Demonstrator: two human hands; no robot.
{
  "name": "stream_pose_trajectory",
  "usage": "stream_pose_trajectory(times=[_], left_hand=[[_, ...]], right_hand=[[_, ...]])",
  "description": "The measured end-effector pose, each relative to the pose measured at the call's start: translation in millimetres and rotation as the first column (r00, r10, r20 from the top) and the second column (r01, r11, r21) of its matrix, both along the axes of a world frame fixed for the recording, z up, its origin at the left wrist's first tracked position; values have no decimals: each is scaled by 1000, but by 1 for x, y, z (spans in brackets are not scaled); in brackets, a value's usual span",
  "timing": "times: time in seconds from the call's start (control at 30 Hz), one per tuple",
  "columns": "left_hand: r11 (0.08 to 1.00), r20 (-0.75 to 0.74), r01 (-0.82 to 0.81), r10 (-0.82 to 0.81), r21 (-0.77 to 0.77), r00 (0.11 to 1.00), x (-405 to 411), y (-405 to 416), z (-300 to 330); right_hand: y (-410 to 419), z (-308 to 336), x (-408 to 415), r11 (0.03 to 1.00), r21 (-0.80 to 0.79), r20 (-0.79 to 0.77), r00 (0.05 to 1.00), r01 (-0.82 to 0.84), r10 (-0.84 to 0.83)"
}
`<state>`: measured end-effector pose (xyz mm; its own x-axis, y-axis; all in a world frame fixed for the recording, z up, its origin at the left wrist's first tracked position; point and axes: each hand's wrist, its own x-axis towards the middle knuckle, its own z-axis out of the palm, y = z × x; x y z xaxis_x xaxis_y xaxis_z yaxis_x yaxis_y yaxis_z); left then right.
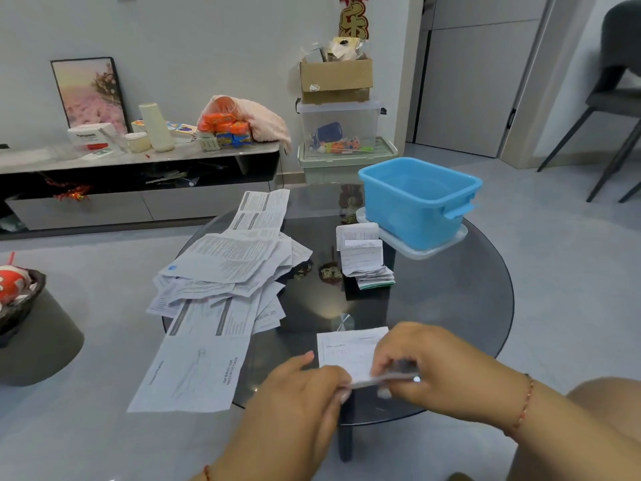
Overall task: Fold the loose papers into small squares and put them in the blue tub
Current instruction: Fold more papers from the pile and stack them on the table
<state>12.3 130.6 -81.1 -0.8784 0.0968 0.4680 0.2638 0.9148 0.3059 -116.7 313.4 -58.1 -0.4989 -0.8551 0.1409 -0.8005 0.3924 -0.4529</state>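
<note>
A white sheet of paper (347, 352) lies on the near edge of the round dark glass table (451, 300). My left hand (305, 387) and my right hand (426, 366) both pinch its near edge, which is lifted and folded over. A heap of loose printed papers (225, 272) covers the table's left side, and one long sheet hangs over the near left rim. A small stack of folded papers (364, 258) stands in the middle. The blue tub (416, 199) sits at the back right on a clear lid, and its inside looks bare.
A low TV cabinet (138, 161) with boxes and packets runs along the left wall. Stacked plastic bins and a cardboard box (336, 81) stand behind the table. A grey stool with a dark basket (20, 300) is at left, a chair (617, 81) at far right.
</note>
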Motion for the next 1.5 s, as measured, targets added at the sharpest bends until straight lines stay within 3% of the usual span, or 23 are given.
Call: stream_pose_trajectory(times=[0.07,0.17,0.3,0.73,0.9,1.0,1.13,1.5], left_hand=[[980,109,-129,114,149,987,-1,3,3],[870,173,-251,193,424,966,-3,5,-1],[811,185,-326,269,486,945,-11,6,-3],[955,81,-210,197,211,977,-20,-2,-21],[997,-42,-47,50,68,998,-25,-7,-24],[1000,-44,-14,13,-14,999,-22,-6,-25],[988,-1,-13,13,-154,1000,-17,-3,-26],[951,-41,-60,50,-303,998,-8,0,-31]], right_hand=[[-1,-1,2,996,-46,88,994,71,-67],[-2,0,4,970,-93,248,948,226,-198],[-9,-7,3,928,-57,242,907,368,-345],[-19,-5,7,917,71,105,911,392,-398],[-15,-6,8,933,69,-105,933,353,-345],[-15,-8,7,983,-1,-82,979,185,-184],[-15,-12,9,996,88,-75,997,21,-15],[-10,1,17,966,259,-202,979,26,28]])
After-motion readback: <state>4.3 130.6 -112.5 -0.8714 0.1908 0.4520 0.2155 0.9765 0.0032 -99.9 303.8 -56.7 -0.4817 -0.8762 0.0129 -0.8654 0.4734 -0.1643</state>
